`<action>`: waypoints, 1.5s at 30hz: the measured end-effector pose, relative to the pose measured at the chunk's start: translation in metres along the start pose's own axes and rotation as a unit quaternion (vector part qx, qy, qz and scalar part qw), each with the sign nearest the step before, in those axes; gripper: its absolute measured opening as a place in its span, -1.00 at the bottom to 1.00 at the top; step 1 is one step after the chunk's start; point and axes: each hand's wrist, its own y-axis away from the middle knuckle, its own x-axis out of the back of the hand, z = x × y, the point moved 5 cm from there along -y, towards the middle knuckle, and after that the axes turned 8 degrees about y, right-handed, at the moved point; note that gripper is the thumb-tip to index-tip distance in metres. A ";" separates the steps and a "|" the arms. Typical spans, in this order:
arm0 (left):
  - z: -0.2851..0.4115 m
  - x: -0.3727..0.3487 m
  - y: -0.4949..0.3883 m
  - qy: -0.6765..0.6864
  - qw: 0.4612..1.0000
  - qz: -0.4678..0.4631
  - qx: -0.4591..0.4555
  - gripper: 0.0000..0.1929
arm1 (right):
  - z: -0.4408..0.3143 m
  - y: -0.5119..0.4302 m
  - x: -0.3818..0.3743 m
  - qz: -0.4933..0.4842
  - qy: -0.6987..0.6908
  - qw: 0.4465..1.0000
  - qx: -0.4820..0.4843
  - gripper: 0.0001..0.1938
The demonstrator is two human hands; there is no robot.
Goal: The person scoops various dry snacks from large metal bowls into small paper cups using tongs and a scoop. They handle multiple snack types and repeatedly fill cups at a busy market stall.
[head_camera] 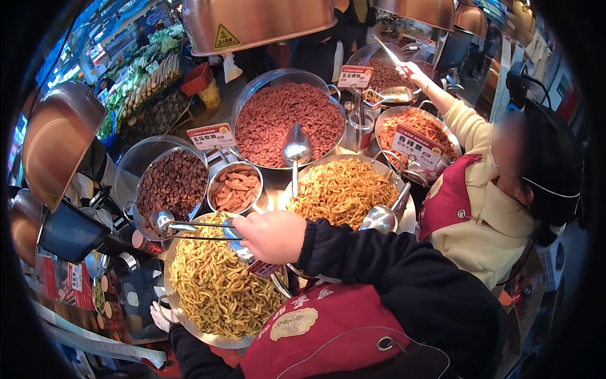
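My bare right hand (274, 236) is closed around the handle end of metal tongs (201, 226). Their rounded far end (164, 222) is over the near edge of a bowl of dark, glossy food pieces (173, 182). Below my right hand, a metal scoop (242, 251) rests on a wide pan heaped with yellow-green fried strips (222, 289). My left hand (163, 316), in a white glove, is at that pan's loop handle (165, 305); its fingers are partly hidden, so its grip is unclear.
A small pot of brown slices (235, 189), a bowl of reddish pieces (289, 118) and a pan of golden strips (345, 189) stand ahead. Copper lamp hoods (258, 23) hang low. A co-worker (492, 189) at right reaches across with a utensil (388, 51). A dark screen (71, 234) stands left.
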 end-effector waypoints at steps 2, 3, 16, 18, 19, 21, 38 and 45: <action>0.002 0.004 0.000 0.001 1.000 -0.001 -0.002 -0.52 | -0.001 -0.001 0.000 -0.004 0.003 1.000 0.004 -0.72; 0.003 0.008 0.001 0.006 1.000 -0.001 0.002 -0.51 | 0.000 0.000 0.000 0.004 0.005 1.000 0.006 -0.71; 0.017 0.021 0.008 0.005 0.998 -0.037 0.051 -0.21 | 0.002 0.002 -0.007 0.014 0.005 1.000 0.007 -0.60; 0.025 0.025 0.010 -0.017 0.995 -0.068 0.069 -0.19 | 0.000 0.002 -0.003 0.014 0.000 1.000 0.012 -0.59; 0.032 0.033 0.013 -0.037 0.993 -0.088 0.076 -0.20 | 0.000 0.002 -0.002 0.009 -0.002 1.000 0.011 -0.59; 0.026 0.027 0.011 -0.007 0.996 -0.062 0.071 -0.10 | -0.002 0.003 -0.001 -0.003 -0.007 1.000 0.010 -0.59; 0.023 0.028 0.009 0.010 0.999 -0.029 0.038 -0.13 | -0.006 0.006 -0.008 -0.101 0.000 0.995 -0.005 -0.66; 0.016 0.018 0.004 0.019 0.998 -0.040 0.044 -0.07 | -0.009 0.008 -0.010 -0.177 -0.045 0.982 0.052 -0.69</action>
